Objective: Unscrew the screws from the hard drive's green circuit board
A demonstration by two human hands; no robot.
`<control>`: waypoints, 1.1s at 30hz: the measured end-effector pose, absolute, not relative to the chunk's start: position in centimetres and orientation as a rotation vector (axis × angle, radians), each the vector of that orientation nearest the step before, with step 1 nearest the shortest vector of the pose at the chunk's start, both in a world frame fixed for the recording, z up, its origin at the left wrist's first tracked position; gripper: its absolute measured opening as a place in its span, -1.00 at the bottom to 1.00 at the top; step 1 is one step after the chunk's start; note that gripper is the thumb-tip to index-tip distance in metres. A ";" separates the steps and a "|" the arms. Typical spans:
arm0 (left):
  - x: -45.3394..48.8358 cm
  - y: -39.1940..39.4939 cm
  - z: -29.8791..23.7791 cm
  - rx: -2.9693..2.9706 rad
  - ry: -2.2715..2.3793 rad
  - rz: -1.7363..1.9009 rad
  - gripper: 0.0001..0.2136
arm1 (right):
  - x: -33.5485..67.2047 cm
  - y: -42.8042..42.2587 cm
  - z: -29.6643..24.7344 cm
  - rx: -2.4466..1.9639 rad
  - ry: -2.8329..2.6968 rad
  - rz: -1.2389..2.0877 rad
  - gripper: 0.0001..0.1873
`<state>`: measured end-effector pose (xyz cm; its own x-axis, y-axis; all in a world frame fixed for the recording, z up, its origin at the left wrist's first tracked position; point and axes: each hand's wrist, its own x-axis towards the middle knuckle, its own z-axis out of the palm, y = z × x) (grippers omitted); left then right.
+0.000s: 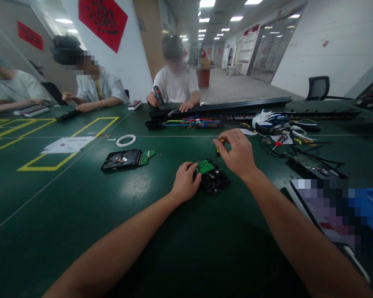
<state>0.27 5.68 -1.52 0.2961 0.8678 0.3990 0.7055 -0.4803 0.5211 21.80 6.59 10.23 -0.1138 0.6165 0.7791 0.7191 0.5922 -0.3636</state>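
A black hard drive [215, 179] with a green circuit board [204, 166] on top lies on the green table in front of me. My left hand [185, 181] grips its left edge, fingers curled round it. My right hand [236, 152] is closed on a small screwdriver [218, 151] with a yellow-and-black handle, held upright with its tip down at the far side of the drive.
A second hard drive [123, 159] with its green board [147, 157] swung off lies to the left, near a white tape roll [126, 140] and papers [69, 144]. Cables, gloves [265, 118] and tools clutter the right. Other people sit across the table; one holds a power screwdriver [158, 95].
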 end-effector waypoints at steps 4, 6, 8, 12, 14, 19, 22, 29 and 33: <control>0.3 5.7 -1.6 2.322 1.447 0.973 -0.58 | 22.1 6.5 10.8 -1.134 -1.909 -0.229 -0.89; 0.4 5.8 -1.6 2.323 1.454 0.969 -0.58 | 22.2 6.3 11.3 -1.181 -1.960 -0.294 -0.87; 0.4 5.8 -1.7 2.325 1.461 0.959 -0.57 | 22.4 6.0 11.9 -1.224 -2.011 -0.341 -0.86; 0.3 5.8 -1.7 2.329 1.464 0.940 -0.56 | 22.3 5.1 13.2 -1.272 -2.140 -0.337 -0.88; 0.3 5.8 -1.7 2.332 1.463 0.938 -0.56 | 22.2 4.7 13.7 -1.274 -2.193 -0.323 -0.86; 0.3 5.8 -1.7 2.330 1.464 0.937 -0.55 | 22.2 4.3 14.2 -1.257 -2.240 -0.234 -0.85; 0.4 5.8 -1.7 2.329 1.459 0.949 -0.56 | 22.1 4.3 14.2 -1.237 -2.230 -0.197 -0.83; 0.4 5.8 -1.8 2.323 1.458 0.955 -0.56 | 21.8 4.4 13.7 -1.300 -2.138 -0.250 -0.89; 0.4 5.8 -1.6 2.313 1.459 0.951 -0.56 | 21.9 4.8 13.2 -1.280 -2.081 -0.251 -0.93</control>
<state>0.41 5.75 -1.63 0.2875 0.8731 0.3938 0.7129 -0.4696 0.5208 21.95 4.84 13.24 -0.2922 0.7189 0.6308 0.8484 0.4993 -0.1761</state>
